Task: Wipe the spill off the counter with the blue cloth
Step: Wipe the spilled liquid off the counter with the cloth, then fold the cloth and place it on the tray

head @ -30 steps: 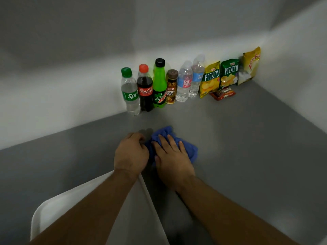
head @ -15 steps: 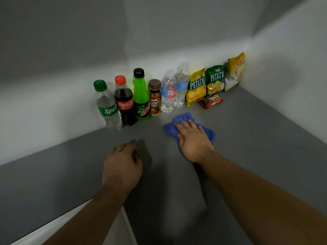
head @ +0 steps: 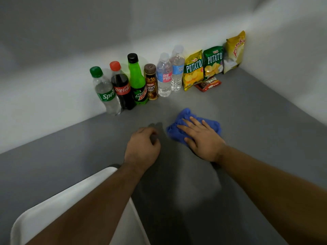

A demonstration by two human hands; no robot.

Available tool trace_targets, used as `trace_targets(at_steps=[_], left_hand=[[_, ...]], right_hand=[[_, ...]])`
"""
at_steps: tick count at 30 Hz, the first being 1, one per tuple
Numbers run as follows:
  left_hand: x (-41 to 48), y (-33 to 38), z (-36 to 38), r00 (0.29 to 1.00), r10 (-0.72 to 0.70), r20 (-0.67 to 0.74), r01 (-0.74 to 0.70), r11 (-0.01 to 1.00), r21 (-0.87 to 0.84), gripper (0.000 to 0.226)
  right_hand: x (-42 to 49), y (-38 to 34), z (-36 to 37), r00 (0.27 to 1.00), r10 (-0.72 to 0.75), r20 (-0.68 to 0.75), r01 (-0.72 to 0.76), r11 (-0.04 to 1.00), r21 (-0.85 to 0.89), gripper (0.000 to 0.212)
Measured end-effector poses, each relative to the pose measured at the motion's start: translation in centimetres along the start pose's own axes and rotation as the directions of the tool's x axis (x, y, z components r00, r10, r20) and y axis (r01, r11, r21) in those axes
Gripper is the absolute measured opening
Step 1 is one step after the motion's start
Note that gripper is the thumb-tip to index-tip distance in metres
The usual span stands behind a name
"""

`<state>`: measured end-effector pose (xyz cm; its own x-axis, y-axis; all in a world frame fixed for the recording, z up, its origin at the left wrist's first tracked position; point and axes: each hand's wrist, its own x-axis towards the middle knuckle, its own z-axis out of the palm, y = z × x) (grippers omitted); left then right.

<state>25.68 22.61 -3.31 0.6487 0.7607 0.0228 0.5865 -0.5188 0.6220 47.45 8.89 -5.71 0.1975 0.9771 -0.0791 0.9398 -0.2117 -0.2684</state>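
Observation:
The crumpled blue cloth (head: 187, 121) lies on the grey counter (head: 256, 138), a little in front of the row of bottles. My right hand (head: 201, 138) presses flat on it with fingers spread, covering its near half. My left hand (head: 142, 149) rests on the counter as a loose fist, a short gap to the left of the cloth, holding nothing. I cannot make out a distinct spill; a paler sheen (head: 194, 191) shows on the counter between my forearms.
Along the back wall stand a Sprite bottle (head: 105, 92), a Coca-Cola bottle (head: 122, 87), a green Mountain Dew bottle (head: 138, 82), a brown coffee bottle (head: 151, 84) and two water bottles (head: 164, 76). Chip bags (head: 192, 69) and a small red packet (head: 208, 84) fill the corner. A white tray (head: 53, 206) sits at the near left under my left forearm.
My right hand pushed the cloth away from my left hand, out to the right and toward the bottles, then drew it back a little. The left hand stayed in place.

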Motion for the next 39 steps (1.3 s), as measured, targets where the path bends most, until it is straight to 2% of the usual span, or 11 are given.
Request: trace_targets(at_steps=[6, 12, 19, 22, 25, 28, 30, 32, 34, 37, 39], left_hand=[[-3.7, 3.5, 1.5, 0.984, -0.161, 0.074, 0.169, 0.979, -0.111, 0.021], [-9.2, 6.0, 2.5, 0.964, -0.189, 0.189, 0.192, 0.981, 0.003, 0.039], [-14.2, 6.4, 2.6, 0.925, -0.228, 0.305, 0.194, 0.971, 0.138, 0.03], [-15.8, 6.4, 2.0, 0.944, -0.213, 0.253, 0.187, 0.974, 0.125, 0.027], [-17.2, 6.6, 1.6, 0.942, -0.237, 0.24, 0.236, 0.971, 0.034, 0.04], [-18.0, 6.8, 1.3, 0.898, -0.288, 0.332, 0.299, 0.954, 0.019, 0.052], [-18.1, 6.8, 1.3, 0.876, -0.28, 0.392, 0.29, 0.956, 0.033, 0.039], [-18.4, 6.9, 1.2, 0.851, -0.274, 0.448, 0.311, 0.95, -0.01, 0.031], [-18.9, 6.9, 1.0, 0.845, -0.247, 0.474, 0.315, 0.947, -0.067, 0.039], [-19.7, 7.1, 0.8, 0.896, -0.155, 0.417, 0.238, 0.959, -0.154, 0.035], [-20.2, 7.3, 0.4, 0.913, -0.151, 0.379, 0.268, 0.922, -0.28, 0.029]], right_hand=[[-8.6, -2.8, 1.1, 0.969, -0.215, 0.121, 0.22, 0.975, -0.024, 0.057], [-15.2, -5.7, 2.2, 0.923, -0.343, 0.177, 0.354, 0.934, -0.038, 0.055], [-20.8, -7.7, 3.3, 0.925, -0.344, 0.161, 0.338, 0.939, 0.06, 0.052], [-23.6, -8.4, 3.5, 0.983, -0.165, -0.077, 0.179, 0.954, 0.239, 0.043], [-26.0, -8.9, 4.0, 0.931, 0.179, -0.318, -0.076, 0.948, 0.309, 0.033], [-26.4, -9.4, 3.4, 0.793, 0.568, -0.222, -0.479, 0.805, 0.35, 0.037], [-26.0, -9.5, 2.9, 0.715, 0.69, -0.108, -0.616, 0.696, 0.368, 0.034], [-25.4, -9.7, 2.3, 0.687, 0.727, 0.01, -0.672, 0.63, 0.388, 0.023], [-24.9, -9.9, 1.9, 0.675, 0.729, 0.114, -0.693, 0.574, 0.436, 0.013], [-24.8, -10.4, 1.2, 0.683, 0.721, 0.113, -0.645, 0.524, 0.556, 0.016], [-25.3, -10.8, 0.8, 0.694, 0.715, 0.078, -0.581, 0.493, 0.648, 0.015]])
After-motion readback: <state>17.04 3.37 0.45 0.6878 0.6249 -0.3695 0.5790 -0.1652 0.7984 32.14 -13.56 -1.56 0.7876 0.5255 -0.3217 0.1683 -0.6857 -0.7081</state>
